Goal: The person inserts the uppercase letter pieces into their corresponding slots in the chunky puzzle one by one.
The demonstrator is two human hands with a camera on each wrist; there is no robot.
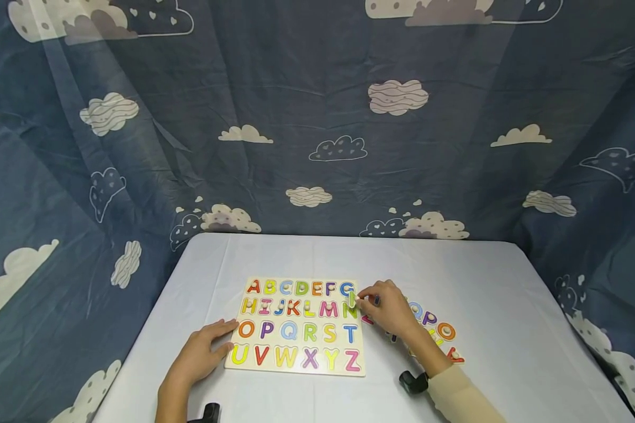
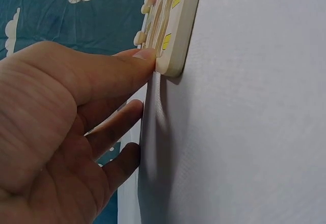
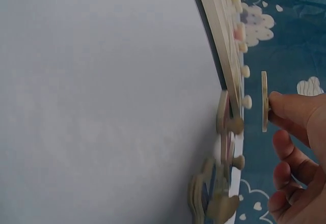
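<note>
A wooden alphabet puzzle board (image 1: pixel 296 372) lies on the table with colourful letters in four rows. In the right hand (image 1: pixel 386 305), thumb and finger pinch a small green letter piece (image 1: pixel 351 299), which overlaps the board near G and N in the head view. The right wrist view shows this piece (image 3: pixel 264 102) edge-on, apart from the board. The left hand (image 1: pixel 198 355) rests at the board's left edge, its thumb (image 2: pixel 122 68) touching a corner in the left wrist view. Small knobs (image 2: pixel 139 37) stand up from letters in the upper rows.
Loose letter pieces lie right of the board, including an orange O (image 1: pixel 446 331), a purple P (image 1: pixel 430 318) and a red piece (image 1: pixel 455 355), partly behind the right forearm. White cloth (image 1: pixel 275 399) covers the table. A dark cloud-patterned curtain (image 1: pixel 307 170) hangs behind it.
</note>
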